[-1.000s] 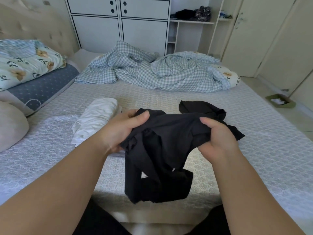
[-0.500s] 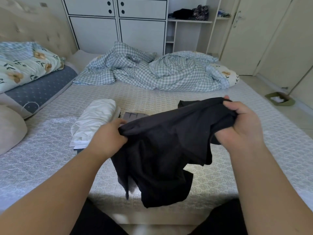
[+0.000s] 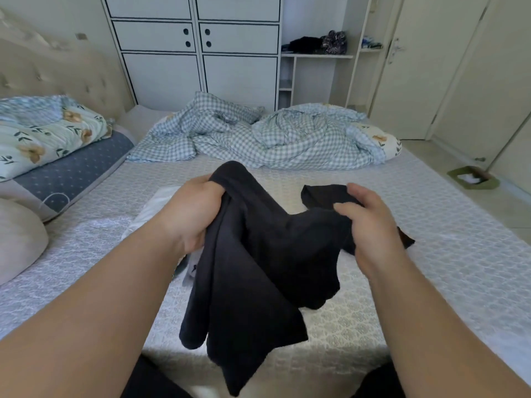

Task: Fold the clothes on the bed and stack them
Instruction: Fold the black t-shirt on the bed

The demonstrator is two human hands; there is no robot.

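Black garment is being held up over the near part of the bed, between two bare forearms that are being reached forward from the bottom corners of the view. The left hand is being kept raised slightly higher than the right, with its back turned toward the camera; its fingers are being curled tight round a bunched end of the cloth, a rounded fold of which is being pushed up above the knuckles. The right hand is being held lower and to the right, its thumb and forefinger being pinched on another gathered part of the cloth, while its remaining fingers are being kept loosely bent over the top. Between the hands the cloth is being let sag, and most of it is hanging down in folds toward the bed's near edge, clear of the cover. A white garment is lying on the bed just behind the left hand, largely hidden by it. A second dark piece is lying on the bed behind the right hand. A checked blanket is lying crumpled at the far side, and pillows are being stacked at the left.
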